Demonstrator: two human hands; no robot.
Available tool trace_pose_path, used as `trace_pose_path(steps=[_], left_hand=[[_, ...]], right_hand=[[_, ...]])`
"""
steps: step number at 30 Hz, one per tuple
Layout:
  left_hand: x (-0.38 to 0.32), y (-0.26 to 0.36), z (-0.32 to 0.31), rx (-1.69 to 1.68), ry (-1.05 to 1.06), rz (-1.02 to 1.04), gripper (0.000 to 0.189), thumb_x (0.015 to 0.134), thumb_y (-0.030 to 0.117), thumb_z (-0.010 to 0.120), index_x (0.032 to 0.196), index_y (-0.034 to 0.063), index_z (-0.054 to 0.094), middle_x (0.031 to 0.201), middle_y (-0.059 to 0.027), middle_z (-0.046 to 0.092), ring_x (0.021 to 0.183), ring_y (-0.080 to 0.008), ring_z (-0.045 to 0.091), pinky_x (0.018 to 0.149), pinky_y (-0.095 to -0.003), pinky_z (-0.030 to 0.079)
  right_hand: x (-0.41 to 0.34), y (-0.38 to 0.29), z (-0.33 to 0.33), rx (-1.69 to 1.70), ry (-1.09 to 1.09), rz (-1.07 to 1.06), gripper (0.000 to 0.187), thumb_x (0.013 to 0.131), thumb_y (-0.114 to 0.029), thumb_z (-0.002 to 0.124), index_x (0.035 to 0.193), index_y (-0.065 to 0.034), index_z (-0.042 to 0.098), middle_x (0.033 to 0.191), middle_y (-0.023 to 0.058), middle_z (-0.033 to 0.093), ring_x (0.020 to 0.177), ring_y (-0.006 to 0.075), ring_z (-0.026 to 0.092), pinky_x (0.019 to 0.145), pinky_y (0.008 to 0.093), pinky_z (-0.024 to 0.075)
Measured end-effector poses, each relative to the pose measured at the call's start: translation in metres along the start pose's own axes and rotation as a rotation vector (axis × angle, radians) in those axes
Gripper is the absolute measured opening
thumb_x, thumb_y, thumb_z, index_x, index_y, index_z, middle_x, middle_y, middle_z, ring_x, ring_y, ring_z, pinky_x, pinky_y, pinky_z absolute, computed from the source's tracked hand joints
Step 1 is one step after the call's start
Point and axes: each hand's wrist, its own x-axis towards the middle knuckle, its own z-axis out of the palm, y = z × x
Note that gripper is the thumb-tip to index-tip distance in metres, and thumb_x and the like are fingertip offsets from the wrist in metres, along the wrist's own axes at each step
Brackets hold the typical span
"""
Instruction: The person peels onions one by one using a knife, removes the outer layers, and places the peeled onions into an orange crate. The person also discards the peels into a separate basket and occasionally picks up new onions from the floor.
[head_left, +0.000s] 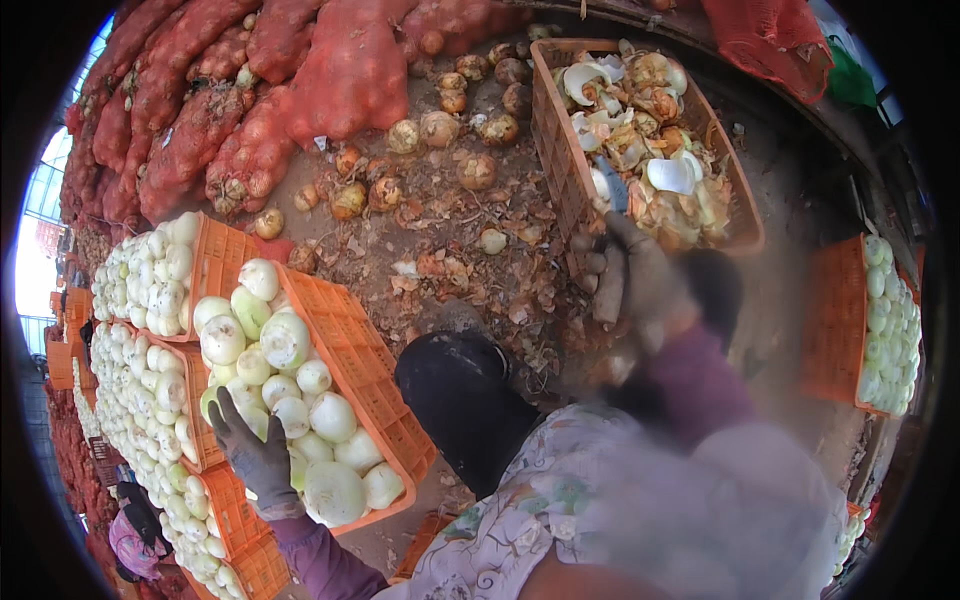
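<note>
My left hand (255, 457), in a dark grey glove, rests with spread fingers on peeled white onions (285, 337) in an orange plastic crate (360, 367). Gloved too, my right hand (630, 277) grips the handle of a knife (613, 186). The blade points up over the near left side of a brownish plastic crate (559, 142). Onion skins and white peeled layers (673, 174) fill that crate. A pale onion piece lies beside the blade. Blur hides the exact grip of the right fingers.
Red mesh sacks of onions (345, 67) are piled at the upper left. Unpeeled onions (476, 171) and loose skins (442, 270) lie on the ground. More orange crates of peeled onions stand left (225, 262) and right (832, 322). Another person (139, 532) is at the lower left.
</note>
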Motion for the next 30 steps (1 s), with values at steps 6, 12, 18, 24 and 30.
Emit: trace_pose_path(steps=[6,12,18,24,30], left_hand=[[0.011,0.07,0.032,-0.265,-0.106,0.134,0.062,0.076,0.01,0.072,0.134,0.0031,0.05,0.134,-0.0239,0.049,0.125,-0.0407,0.046,0.105,-0.0469,0.039],[0.029,0.128,0.085,-0.359,-0.277,0.176,0.056,0.077,0.017,0.073,0.128,0.0032,0.055,0.13,-0.0221,0.054,0.119,-0.0386,0.053,0.1,-0.0439,0.044],[0.067,0.186,0.142,-0.35,-0.579,0.174,0.055,0.081,0.025,0.07,0.13,0.0058,0.054,0.129,-0.0216,0.056,0.117,-0.0371,0.056,0.096,-0.0429,0.046],[0.119,0.208,0.209,-0.257,-0.906,0.241,0.055,0.084,0.034,0.066,0.131,0.0073,0.052,0.124,-0.0224,0.059,0.112,-0.0386,0.058,0.095,-0.0448,0.046],[0.182,0.188,0.306,-0.326,-0.846,0.137,0.053,0.083,0.032,0.067,0.127,0.0055,0.055,0.111,-0.023,0.064,0.107,-0.0388,0.059,0.094,-0.0452,0.046]], right_hand=[[0.002,0.0,0.002,0.115,-0.045,0.033,0.021,0.095,-0.027,0.057,0.108,-0.0117,0.052,0.084,0.0099,0.064,0.057,0.016,0.057,0.048,0.0311,0.0477],[0.018,-0.04,-0.005,0.061,-0.044,-0.202,0.019,0.097,-0.026,0.055,0.101,-0.0071,0.056,0.082,0.0086,0.062,0.056,0.014,0.053,0.051,0.028,0.0463],[0.068,-0.082,0.015,-0.473,0.072,-0.208,0.019,0.093,-0.02,0.056,0.094,-0.0014,0.057,0.07,0.006,0.059,0.052,0.0129,0.053,0.047,0.0269,0.0448],[0.172,-0.152,0.017,-0.971,0.064,-0.552,0.027,0.096,-0.017,0.056,0.12,-0.0027,0.057,0.08,0.0034,0.062,0.06,0.008,0.057,0.05,0.023,0.0437],[0.312,-0.228,0.015,-1.933,0.147,-1.146,0.036,0.093,-0.016,0.059,0.128,-0.0071,0.057,0.104,0.0211,0.067,0.097,0.0338,0.066,0.08,0.0408,0.0518]])
